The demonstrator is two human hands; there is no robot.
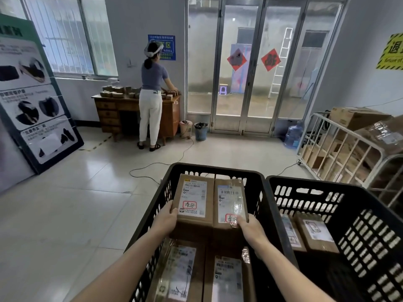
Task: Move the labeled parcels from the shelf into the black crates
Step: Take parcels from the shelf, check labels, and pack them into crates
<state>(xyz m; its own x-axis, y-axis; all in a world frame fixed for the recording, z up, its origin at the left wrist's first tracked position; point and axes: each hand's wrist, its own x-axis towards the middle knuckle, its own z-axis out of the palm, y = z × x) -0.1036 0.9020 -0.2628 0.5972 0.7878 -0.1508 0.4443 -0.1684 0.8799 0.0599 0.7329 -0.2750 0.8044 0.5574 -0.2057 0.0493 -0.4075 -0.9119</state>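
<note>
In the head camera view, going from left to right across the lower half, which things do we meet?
Left hand → left held parcel → right held parcel → right hand → rim between the two crates → two parcels lying in the right black crate.

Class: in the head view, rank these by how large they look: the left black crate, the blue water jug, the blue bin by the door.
1. left black crate, nearest the camera
2. blue water jug
3. blue bin; this looks close to the jug, so that ranking is unsure.
</note>
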